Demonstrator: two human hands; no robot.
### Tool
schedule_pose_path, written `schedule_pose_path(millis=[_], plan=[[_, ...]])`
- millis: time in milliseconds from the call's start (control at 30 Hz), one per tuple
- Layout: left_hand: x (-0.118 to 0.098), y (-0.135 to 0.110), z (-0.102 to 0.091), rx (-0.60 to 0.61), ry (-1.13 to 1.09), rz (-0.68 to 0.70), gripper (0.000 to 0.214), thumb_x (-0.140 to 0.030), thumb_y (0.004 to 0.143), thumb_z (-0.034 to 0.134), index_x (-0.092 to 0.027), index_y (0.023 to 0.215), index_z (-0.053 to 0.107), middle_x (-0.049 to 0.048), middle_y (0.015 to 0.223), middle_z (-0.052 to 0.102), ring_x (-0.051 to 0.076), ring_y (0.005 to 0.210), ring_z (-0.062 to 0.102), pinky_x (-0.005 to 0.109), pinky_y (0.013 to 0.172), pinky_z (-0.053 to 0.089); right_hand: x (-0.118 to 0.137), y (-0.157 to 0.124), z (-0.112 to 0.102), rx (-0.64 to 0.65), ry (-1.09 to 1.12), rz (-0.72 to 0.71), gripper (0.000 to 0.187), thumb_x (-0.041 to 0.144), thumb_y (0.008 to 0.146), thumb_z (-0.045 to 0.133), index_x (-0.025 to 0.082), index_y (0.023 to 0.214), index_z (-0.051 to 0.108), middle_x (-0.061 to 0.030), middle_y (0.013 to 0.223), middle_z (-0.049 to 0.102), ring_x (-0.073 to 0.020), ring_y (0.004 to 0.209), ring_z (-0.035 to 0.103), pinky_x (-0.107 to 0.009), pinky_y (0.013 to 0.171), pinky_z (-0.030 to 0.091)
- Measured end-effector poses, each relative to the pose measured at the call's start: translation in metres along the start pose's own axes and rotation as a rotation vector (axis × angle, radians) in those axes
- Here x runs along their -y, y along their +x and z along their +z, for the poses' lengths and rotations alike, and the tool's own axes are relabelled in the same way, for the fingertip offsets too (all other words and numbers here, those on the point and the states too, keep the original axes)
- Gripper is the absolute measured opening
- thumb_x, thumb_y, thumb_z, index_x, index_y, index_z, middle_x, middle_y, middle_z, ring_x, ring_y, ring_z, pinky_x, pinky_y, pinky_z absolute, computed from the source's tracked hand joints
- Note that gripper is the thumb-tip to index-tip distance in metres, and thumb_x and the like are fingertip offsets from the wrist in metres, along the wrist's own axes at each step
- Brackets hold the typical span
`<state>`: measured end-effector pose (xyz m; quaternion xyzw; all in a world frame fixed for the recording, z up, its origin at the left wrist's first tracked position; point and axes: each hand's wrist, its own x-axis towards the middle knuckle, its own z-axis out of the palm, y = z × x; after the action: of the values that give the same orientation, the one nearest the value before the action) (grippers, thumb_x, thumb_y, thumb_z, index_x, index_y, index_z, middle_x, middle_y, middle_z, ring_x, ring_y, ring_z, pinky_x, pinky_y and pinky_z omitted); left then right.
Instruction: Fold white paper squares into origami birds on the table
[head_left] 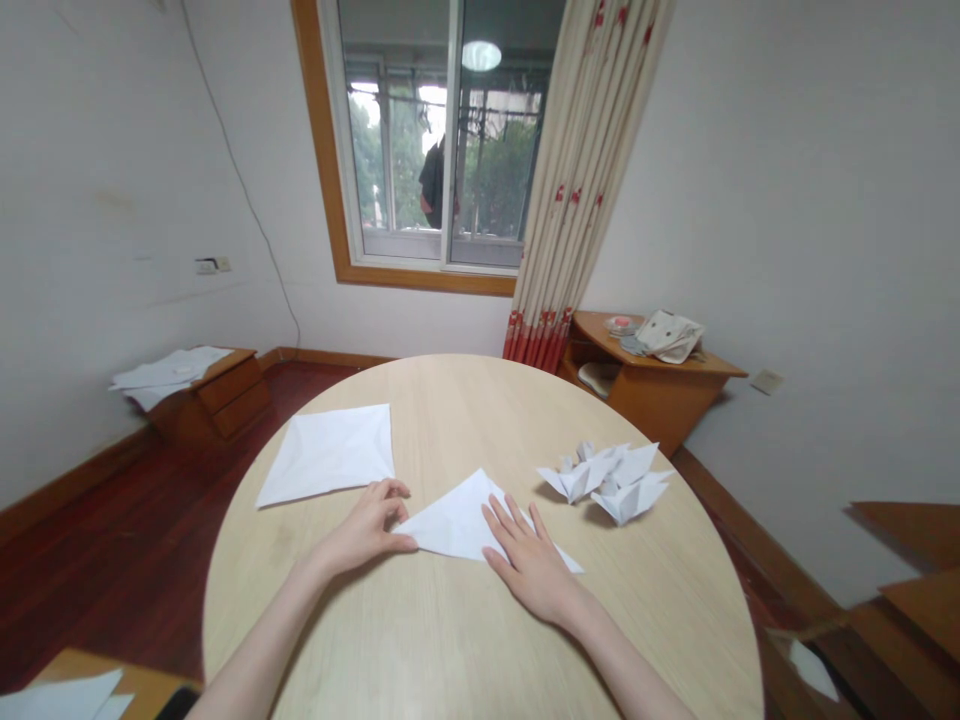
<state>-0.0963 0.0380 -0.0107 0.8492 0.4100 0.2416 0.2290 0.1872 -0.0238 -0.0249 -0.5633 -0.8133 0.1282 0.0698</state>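
Observation:
A white sheet of paper point(454, 520), folded into a triangle, lies on the round wooden table point(465, 650) with its peak pointing away from me. At its left corner is my left hand point(367, 527), fingers curled and thumb by the lower edge, gripping the tip. My right hand point(529, 560) lies flat across the right half of the triangle, its fingers spread. The hand covers part of the paper's right side.
A stack of white square paper point(330, 450) lies at the table's left. Several folded paper figures point(615, 475) sit at the right. Beyond the table are a low drawer cabinet point(225, 395), a corner desk point(660, 390), a curtain point(570, 200) and a window.

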Motion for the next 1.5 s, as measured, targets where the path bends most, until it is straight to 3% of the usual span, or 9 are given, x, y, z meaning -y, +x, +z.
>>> schedule_pose_path(millis=[367, 500, 667, 833, 1000, 1300, 1500], plan=[[0.008, 0.000, -0.011, 0.090, 0.019, -0.072, 0.024, -0.045, 0.070, 0.076, -0.022, 0.069, 0.069, 0.0043, 0.112, 0.061, 0.026, 0.102, 0.052, 0.039, 0.089, 0.044, 0.000, 0.000, -0.002, 0.013, -0.011, 0.007, 0.058, 0.049, 0.099, 0.024, 0.022, 0.149, 0.021, -0.0038, 0.156, 0.015, -0.0243, 0.145, 0.006, -0.054, 0.116, 0.004], [0.005, 0.001, -0.014, 0.114, -0.025, -0.143, 0.028, -0.045, 0.076, 0.068, -0.019, 0.066, 0.066, 0.0058, 0.112, 0.060, 0.027, 0.105, 0.049, 0.038, 0.092, 0.040, -0.001, 0.000, -0.002, 0.029, -0.012, 0.012, 0.059, 0.052, 0.098, 0.021, 0.023, 0.150, 0.019, -0.0031, 0.156, 0.014, -0.0244, 0.145, 0.005, -0.053, 0.116, 0.002], [-0.008, 0.002, -0.009, 0.066, 0.016, -0.161, 0.031, -0.044, 0.084, 0.055, -0.018, 0.067, 0.059, 0.0054, 0.107, 0.059, 0.025, 0.101, 0.049, 0.039, 0.092, 0.036, -0.001, 0.000, -0.001, 0.027, -0.012, 0.008, 0.059, 0.053, 0.098, 0.020, 0.023, 0.150, 0.018, -0.0023, 0.156, 0.013, -0.0244, 0.145, 0.004, -0.054, 0.116, 0.000], [-0.023, 0.003, 0.007, -0.004, 0.158, -0.161, 0.024, -0.043, 0.082, 0.058, -0.020, 0.079, 0.052, 0.0056, 0.101, 0.057, 0.026, 0.098, 0.049, 0.042, 0.089, 0.036, -0.001, 0.000, 0.000, 0.030, -0.026, 0.013, 0.060, 0.052, 0.098, 0.019, 0.021, 0.150, 0.018, -0.0021, 0.156, 0.012, -0.0247, 0.145, 0.003, -0.053, 0.116, 0.001], [-0.027, 0.002, 0.011, -0.019, 0.247, -0.185, 0.028, -0.035, 0.074, 0.067, -0.019, 0.086, 0.048, 0.0084, 0.112, 0.053, 0.028, 0.106, 0.048, 0.043, 0.091, 0.034, -0.001, 0.000, 0.002, 0.016, -0.018, 0.009, 0.059, 0.051, 0.098, 0.022, 0.022, 0.150, 0.019, -0.0026, 0.156, 0.013, -0.0254, 0.145, 0.005, -0.054, 0.116, 0.002], [-0.015, 0.000, 0.007, 0.004, 0.382, -0.224, 0.040, -0.037, 0.075, 0.068, -0.024, 0.110, 0.055, 0.0116, 0.141, 0.040, 0.034, 0.130, 0.034, 0.050, 0.099, 0.031, -0.004, 0.000, -0.002, 0.053, -0.005, -0.013, 0.058, 0.051, 0.099, 0.020, 0.025, 0.150, 0.015, -0.0018, 0.157, 0.012, -0.0238, 0.145, 0.003, -0.053, 0.116, 0.004], [-0.013, 0.001, 0.007, 0.050, 0.536, -0.280, 0.064, -0.043, 0.072, 0.072, -0.028, 0.131, 0.051, 0.0146, 0.156, 0.017, 0.040, 0.143, 0.003, 0.064, 0.108, 0.002, -0.011, -0.005, -0.008, 0.082, 0.014, -0.015, 0.062, 0.055, 0.098, 0.022, 0.024, 0.150, 0.012, -0.0027, 0.157, 0.006, -0.0243, 0.144, -0.002, -0.052, 0.117, 0.004]])
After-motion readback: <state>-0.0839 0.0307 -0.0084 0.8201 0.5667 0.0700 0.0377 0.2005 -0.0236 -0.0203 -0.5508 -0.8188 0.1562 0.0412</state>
